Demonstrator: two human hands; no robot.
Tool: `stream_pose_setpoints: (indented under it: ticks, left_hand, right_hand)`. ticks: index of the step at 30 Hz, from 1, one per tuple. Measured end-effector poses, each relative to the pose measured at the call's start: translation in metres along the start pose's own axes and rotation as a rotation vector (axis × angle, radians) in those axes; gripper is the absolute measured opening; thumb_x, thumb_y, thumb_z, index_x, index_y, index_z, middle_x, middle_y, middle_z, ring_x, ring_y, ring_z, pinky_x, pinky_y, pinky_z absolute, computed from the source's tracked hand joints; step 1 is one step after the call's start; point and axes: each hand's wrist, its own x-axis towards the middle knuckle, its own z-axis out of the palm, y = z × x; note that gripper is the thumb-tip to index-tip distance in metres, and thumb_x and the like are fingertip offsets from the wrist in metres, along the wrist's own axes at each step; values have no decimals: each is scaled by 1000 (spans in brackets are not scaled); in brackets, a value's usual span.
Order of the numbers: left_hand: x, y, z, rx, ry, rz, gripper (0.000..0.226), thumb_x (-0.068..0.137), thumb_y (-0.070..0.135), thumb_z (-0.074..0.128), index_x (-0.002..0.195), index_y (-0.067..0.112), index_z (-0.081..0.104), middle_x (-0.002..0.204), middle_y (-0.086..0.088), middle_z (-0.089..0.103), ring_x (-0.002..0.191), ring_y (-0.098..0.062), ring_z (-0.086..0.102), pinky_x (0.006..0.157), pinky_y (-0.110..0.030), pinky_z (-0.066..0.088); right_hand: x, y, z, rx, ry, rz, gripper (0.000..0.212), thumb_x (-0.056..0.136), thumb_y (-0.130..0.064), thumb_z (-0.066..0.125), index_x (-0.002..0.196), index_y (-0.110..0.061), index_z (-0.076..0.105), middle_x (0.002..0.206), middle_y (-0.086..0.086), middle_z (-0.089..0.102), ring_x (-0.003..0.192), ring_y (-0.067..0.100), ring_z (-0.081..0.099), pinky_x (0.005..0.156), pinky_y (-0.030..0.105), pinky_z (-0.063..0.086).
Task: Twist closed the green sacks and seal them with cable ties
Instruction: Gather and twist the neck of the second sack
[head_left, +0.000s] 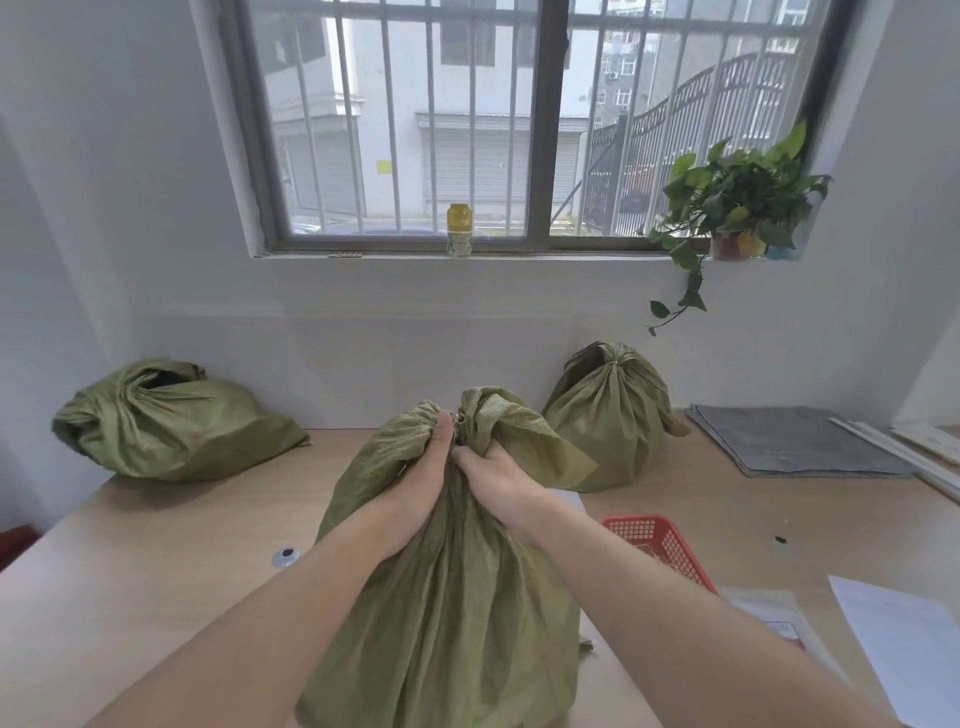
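Centrally, left hand and right hand; fingers tight around neck of nearest green sack

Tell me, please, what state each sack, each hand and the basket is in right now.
Front sack: upright, neck gathered.
Left hand: grips its neck.
Right hand: grips its neck.
Back-right sack: upright, neck cinched shut.
Back-left sack: slumped, mouth partly open.
Red basket: upright, partly hidden.

A single head-worn wide view looks forward and down across the near table toward the window.
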Motion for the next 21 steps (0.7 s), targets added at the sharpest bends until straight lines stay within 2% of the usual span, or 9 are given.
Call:
stream_pose_setpoints:
  ticks: [5,9,11,13,16,19,21]
  left_hand:
    - [13,-8,-4,-99,-27,-74,82,68,101,38,125,49,67,133,15,66,128,-8,59,117,-39,37]
    - [7,-1,-1,-310,-167,-165,83,78,90,46,126,27,72,127,-5,72,121,-19,67,108,-40,48]
    - [7,-1,0,-387,-198,-204,86,83,86,45,128,17,71,127,-12,72,121,-24,68,109,-41,47]
    - [5,3,0,-435,-241,-217,84,89,80,42,129,13,70,127,-15,71,121,-26,67,110,-42,46]
    - [4,7,-6,-482,-291,-239,73,94,71,43,128,12,71,128,-14,71,121,-26,67,111,-43,44]
    - [2,13,-14,-483,-296,-215,62,96,60,50,127,12,71,129,-12,71,122,-24,66,113,-42,41]
    - [2,14,-17,-483,-284,-196,54,97,52,52,128,11,70,129,-11,71,122,-22,66,113,-40,41]
  right_hand:
    - [2,-2,0,-33,-7,27,46,95,-40,50,137,-22,58,126,-2,68,119,18,62,112,43,46]
    - [-1,-2,1,-19,-50,71,64,74,-47,56,131,-20,64,120,1,73,115,22,66,109,45,48]
    - [-1,0,2,-3,-102,78,59,71,-42,57,124,-19,68,114,5,76,112,25,69,106,47,51]
    - [-3,1,4,-38,-126,77,57,72,-39,58,124,-20,69,115,5,76,112,25,70,106,47,52]
    - [-8,-3,5,-228,-146,28,67,77,-50,52,138,-24,60,130,-1,68,124,19,60,114,42,43]
    - [-15,-6,5,-359,-141,-35,52,99,-38,47,147,-18,53,143,1,58,135,19,49,119,35,33]
    - [-17,-5,8,-362,-82,-96,47,104,-28,47,148,-13,51,147,4,55,140,20,45,117,28,30]
